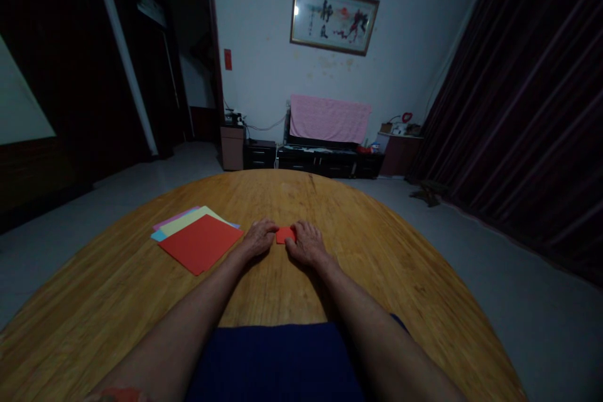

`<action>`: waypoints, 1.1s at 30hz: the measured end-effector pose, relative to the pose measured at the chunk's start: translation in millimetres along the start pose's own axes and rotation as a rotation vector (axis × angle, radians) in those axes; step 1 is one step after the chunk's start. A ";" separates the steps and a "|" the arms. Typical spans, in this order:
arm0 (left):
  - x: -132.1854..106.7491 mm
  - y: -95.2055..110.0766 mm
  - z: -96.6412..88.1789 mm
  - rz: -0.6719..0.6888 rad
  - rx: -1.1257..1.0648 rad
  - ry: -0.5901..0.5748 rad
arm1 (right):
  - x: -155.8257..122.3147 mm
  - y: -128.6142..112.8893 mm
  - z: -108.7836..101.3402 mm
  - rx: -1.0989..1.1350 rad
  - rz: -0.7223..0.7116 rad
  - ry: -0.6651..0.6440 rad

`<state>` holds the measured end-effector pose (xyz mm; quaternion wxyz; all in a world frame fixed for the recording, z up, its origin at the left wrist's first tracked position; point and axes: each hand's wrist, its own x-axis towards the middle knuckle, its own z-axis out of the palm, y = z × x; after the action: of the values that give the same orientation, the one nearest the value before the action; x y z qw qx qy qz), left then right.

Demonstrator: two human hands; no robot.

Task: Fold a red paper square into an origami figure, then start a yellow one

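A small folded piece of red paper (284,235) lies flat on the round wooden table (377,251). My left hand (260,236) presses on its left edge with curled fingers. My right hand (307,242) rests against its right edge, fingertips on the paper. Both forearms reach forward from the bottom of the view. To the left of my left hand lies a stack of coloured paper sheets (198,240), with a red sheet on top and yellow, pink and blue sheets showing beneath.
The table's far edge curves away ahead. Beyond it stand a low dark cabinet (325,160) draped with a pink cloth (328,118), a framed picture (333,17) on the wall, and dark curtains (527,107) at the right.
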<state>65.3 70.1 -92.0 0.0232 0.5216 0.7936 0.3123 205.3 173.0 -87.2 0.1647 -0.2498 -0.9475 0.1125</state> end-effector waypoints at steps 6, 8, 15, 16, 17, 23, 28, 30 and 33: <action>-3.4 -3.4 1.7 -0.026 -0.079 0.072 | -0.6 0.7 4.4 0.008 -0.011 0.038; -4.8 -6.5 3.4 -0.064 -0.103 0.106 | -0.6 1.8 6.7 0.008 -0.013 0.057; -8.1 -3.7 0.9 -0.120 -0.123 0.065 | -1.4 6.0 13.0 -0.004 -0.046 0.094; -8.1 -2.0 0.1 -0.130 -0.108 0.059 | -1.5 6.1 12.9 -0.004 -0.045 0.093; -8.0 -0.4 -0.5 -0.134 -0.093 0.049 | -1.6 6.0 12.5 -0.004 -0.043 0.089; -8.4 5.3 -0.4 -0.126 -0.042 0.026 | -1.8 4.3 9.0 -0.007 -0.043 0.067; -8.7 5.9 2.7 -0.120 -0.018 0.058 | -1.8 4.2 9.0 0.002 -0.037 0.052; -8.9 6.0 3.4 -0.114 -0.007 0.056 | -1.7 4.3 9.4 0.003 -0.036 0.053; -9.0 6.4 3.1 -0.084 0.023 0.053 | -1.8 4.2 9.6 0.000 -0.032 0.053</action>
<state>75.7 65.7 -93.8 0.0094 0.4795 0.8188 0.3156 205.1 174.3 -97.7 0.1917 -0.2373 -0.9467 0.1032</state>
